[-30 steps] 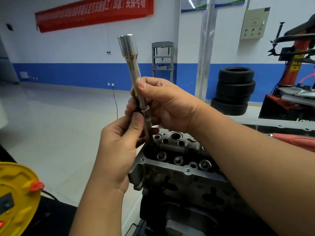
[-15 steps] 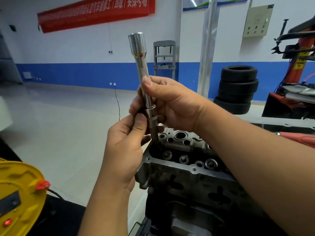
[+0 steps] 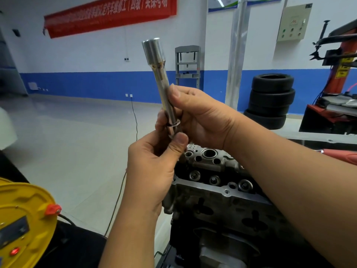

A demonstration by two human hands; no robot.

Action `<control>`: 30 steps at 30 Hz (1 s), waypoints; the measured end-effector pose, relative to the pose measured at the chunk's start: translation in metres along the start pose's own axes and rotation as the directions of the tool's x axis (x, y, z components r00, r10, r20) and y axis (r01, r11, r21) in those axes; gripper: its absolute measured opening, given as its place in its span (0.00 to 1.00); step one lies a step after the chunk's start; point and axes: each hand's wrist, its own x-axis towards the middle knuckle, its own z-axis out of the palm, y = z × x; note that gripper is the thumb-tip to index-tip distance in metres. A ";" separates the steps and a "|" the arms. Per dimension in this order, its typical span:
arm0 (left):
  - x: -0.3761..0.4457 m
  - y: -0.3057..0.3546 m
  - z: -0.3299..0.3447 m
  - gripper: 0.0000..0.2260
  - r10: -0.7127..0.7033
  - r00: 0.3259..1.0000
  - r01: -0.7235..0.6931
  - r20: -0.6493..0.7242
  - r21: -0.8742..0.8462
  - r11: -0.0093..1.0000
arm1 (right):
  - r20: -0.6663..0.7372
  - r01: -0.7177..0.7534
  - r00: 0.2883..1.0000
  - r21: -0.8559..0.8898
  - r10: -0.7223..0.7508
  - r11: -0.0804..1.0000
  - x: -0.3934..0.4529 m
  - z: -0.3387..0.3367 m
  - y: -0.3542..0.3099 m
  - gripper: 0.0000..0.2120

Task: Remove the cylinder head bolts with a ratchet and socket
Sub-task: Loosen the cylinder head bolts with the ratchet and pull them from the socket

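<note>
The socket extension (image 3: 164, 89) was a long shiny steel bar with a wider cylinder at its top end, held upright and a little tilted above the cylinder head (image 3: 212, 182). A bolt (image 3: 176, 130) with a washer hung at its lower end. Stacked tyres (image 3: 270, 101) stood behind, a yellow reel (image 3: 25, 219) at lower left. The right hand (image 3: 202, 117) gripped the bar; the left hand (image 3: 154, 171) pinched the bolt, fingers curled narrow.

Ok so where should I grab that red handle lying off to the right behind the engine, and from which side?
Grip the red handle around its rounded middle, coming down from above with fingers wrapped across its length. It lies roughly flat behind the cylinder head, and the right forearm hides its near end, so only that stretch is free.
</note>
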 end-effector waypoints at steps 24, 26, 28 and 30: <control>-0.001 -0.004 -0.004 0.06 -0.006 1.000 0.008 -0.011 0.159 0.987 | -0.280 -0.128 0.958 -0.212 0.065 0.969 -0.024 0.027 -0.022 0.14; -0.002 0.002 -0.004 0.08 -0.030 0.997 0.014 0.072 0.213 0.977 | -0.441 -0.072 0.897 -0.234 -0.040 0.970 -0.033 0.040 -0.017 0.12; -0.004 0.006 -0.005 0.13 -0.047 0.991 0.026 0.122 0.170 0.985 | -0.547 -0.016 0.826 -0.266 -0.137 0.964 -0.042 0.052 -0.010 0.15; -0.007 0.008 -0.007 0.09 -0.031 0.992 0.014 0.120 0.141 0.990 | -0.619 0.021 0.753 -0.315 -0.222 0.949 -0.048 0.065 -0.004 0.12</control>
